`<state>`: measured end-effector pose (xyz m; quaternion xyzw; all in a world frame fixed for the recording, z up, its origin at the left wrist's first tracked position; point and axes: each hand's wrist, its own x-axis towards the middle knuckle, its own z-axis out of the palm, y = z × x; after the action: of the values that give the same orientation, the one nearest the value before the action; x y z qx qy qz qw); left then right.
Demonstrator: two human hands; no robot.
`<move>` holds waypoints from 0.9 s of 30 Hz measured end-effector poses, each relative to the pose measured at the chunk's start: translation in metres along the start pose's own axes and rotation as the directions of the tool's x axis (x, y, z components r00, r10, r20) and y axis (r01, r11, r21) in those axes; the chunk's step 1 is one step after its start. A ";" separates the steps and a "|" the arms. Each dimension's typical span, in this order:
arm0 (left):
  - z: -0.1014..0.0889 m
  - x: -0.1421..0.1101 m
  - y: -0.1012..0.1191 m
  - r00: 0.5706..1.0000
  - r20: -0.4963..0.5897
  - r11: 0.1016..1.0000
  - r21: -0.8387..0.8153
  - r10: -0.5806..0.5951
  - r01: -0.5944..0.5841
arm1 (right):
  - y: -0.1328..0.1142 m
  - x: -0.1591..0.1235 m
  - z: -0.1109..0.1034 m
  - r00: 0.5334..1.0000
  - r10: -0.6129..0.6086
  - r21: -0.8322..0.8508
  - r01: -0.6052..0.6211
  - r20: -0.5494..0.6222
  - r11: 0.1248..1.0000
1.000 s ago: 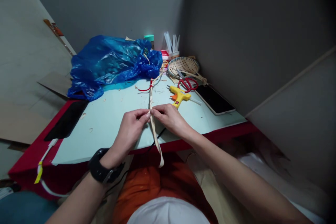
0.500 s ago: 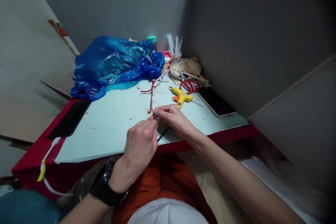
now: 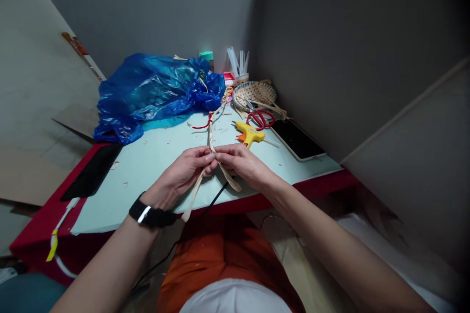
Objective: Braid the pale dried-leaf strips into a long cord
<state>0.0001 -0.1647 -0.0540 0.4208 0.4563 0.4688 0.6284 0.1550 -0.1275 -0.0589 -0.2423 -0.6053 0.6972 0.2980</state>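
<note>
A braid of pale straw strips (image 3: 211, 133) runs from the table's far side toward me. My left hand (image 3: 183, 173) and my right hand (image 3: 240, 164) meet at its near end, both pinched shut on the loose strips. One loose strip (image 3: 191, 200) hangs down below my left hand, another (image 3: 231, 182) curls under my right hand. A red cord (image 3: 203, 124) is tied to the braid farther up. I wear a black watch (image 3: 151, 215) on the left wrist.
On the pale blue tabletop (image 3: 147, 166) lie a yellow glue gun (image 3: 249, 133), red scissors (image 3: 261, 119), a phone (image 3: 297, 139), a woven basket (image 3: 254, 93), a blue plastic bag (image 3: 154, 90) and a cup of glue sticks (image 3: 238, 66). A black phone (image 3: 91, 171) lies at left.
My left hand swung back from over the braid to its left side, palm turned up. The loose strips now splay out below both hands.
</note>
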 end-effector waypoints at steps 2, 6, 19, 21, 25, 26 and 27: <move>0.000 0.002 -0.002 1.000 -0.002 1.000 -0.001 0.014 -0.014 | -0.001 -0.001 -0.002 1.000 0.009 -0.047 -0.010 -0.006 0.999; -0.001 0.002 -0.001 0.999 -0.026 1.000 0.006 0.018 -0.018 | 0.000 -0.001 -0.003 0.999 -0.051 -0.140 0.050 -0.003 0.989; -0.004 0.002 0.000 0.988 -0.089 0.992 -0.008 -0.126 0.125 | 0.000 -0.001 -0.005 0.999 0.003 -0.303 -0.019 -0.052 0.953; -0.004 0.001 -0.001 0.986 -0.118 0.993 -0.008 -0.118 0.118 | 0.001 -0.002 -0.006 0.999 -0.013 -0.339 -0.003 -0.046 0.941; 0.002 -0.001 -0.002 0.984 -0.141 0.994 0.001 -0.107 0.108 | 0.002 -0.003 -0.008 0.998 -0.055 -0.459 0.037 -0.025 0.888; 0.004 -0.002 -0.002 0.985 -0.138 0.994 0.004 -0.106 0.107 | 0.002 -0.004 -0.008 0.997 -0.067 -0.494 0.046 -0.025 0.868; 0.005 -0.003 -0.002 0.986 -0.133 0.994 0.007 -0.103 0.105 | 0.002 -0.005 -0.008 0.996 -0.082 -0.536 0.054 -0.029 0.842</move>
<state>0.0052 -0.1687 -0.0543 0.3686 0.5215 0.4593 0.6174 0.1641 -0.1258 -0.0618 -0.3118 -0.7759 0.4837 0.2585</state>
